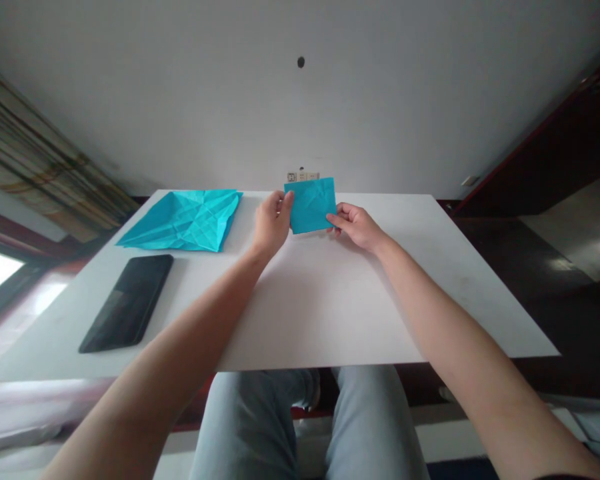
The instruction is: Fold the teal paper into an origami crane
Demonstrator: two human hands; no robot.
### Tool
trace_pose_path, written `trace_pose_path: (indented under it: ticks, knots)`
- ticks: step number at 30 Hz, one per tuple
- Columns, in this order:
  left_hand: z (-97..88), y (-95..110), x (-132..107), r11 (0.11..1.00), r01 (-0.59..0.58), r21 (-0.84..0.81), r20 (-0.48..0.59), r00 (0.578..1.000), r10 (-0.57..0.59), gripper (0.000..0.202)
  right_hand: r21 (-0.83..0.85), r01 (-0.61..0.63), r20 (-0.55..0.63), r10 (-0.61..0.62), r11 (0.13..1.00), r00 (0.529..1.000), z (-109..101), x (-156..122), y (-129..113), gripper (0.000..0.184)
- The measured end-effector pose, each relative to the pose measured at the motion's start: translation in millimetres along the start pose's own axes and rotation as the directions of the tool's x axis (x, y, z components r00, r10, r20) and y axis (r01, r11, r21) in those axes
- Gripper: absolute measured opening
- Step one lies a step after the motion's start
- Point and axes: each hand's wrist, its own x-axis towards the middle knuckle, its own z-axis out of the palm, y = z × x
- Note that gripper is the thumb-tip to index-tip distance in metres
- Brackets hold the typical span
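Note:
Raised over the far middle of the white table (325, 300) is a small folded square of blue paper (312, 205), with faint creases on its face. My left hand (274, 220) pinches its left edge, thumb in front and fingers mostly hidden behind. At the lower right corner, my right hand (356, 225) grips the same paper between thumb and fingers. A larger creased sheet of blue paper (190, 220) lies unfolded to the left of my left hand, apart from it.
A black phone-like slab (128, 303) lies on the table's left side, nearer to me. Behind the table stands a white wall with a power outlet (303, 177). Curtains (40, 160) hang at the left, and a dark door (550, 133) is at the right.

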Motion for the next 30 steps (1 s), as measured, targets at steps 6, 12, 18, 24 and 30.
trace_pose_path:
  ticks: [6, 12, 18, 24, 30]
  knots:
    - [8.3, -19.3, -2.5, 0.977, 0.070, -0.203, 0.100, 0.994, -0.051, 0.051, -0.011, 0.029, -0.157, -0.031, 1.000, 0.987, -13.7, 6.0, 17.4, 0.077]
    - [5.9, -17.3, -1.2, 0.981, 0.119, -0.155, 0.175, 0.980, -0.091, 0.052, 0.020, 0.015, -0.165, -0.012, 1.000, 0.986, -15.6, 1.4, 14.3, 0.079]
    - [4.6, -8.3, 0.3, 0.979, 0.170, -0.114, 0.144, 0.978, -0.153, 0.047, 0.034, -0.020, -0.155, 0.025, 0.999, 0.988, -15.6, -1.5, 6.8, 0.078]
    - [-1.7, -7.0, 0.2, 0.978, 0.197, -0.074, 0.144, 0.972, -0.185, 0.045, 0.070, -0.026, -0.088, 0.032, 0.997, 0.996, -16.6, -3.3, 2.9, 0.082]
    - [-6.1, -9.9, 1.7, 0.971, 0.206, -0.125, 0.165, 0.969, -0.184, 0.046, 0.064, -0.030, -0.060, 0.034, 0.998, 0.998, -16.4, -3.0, 3.7, 0.086]
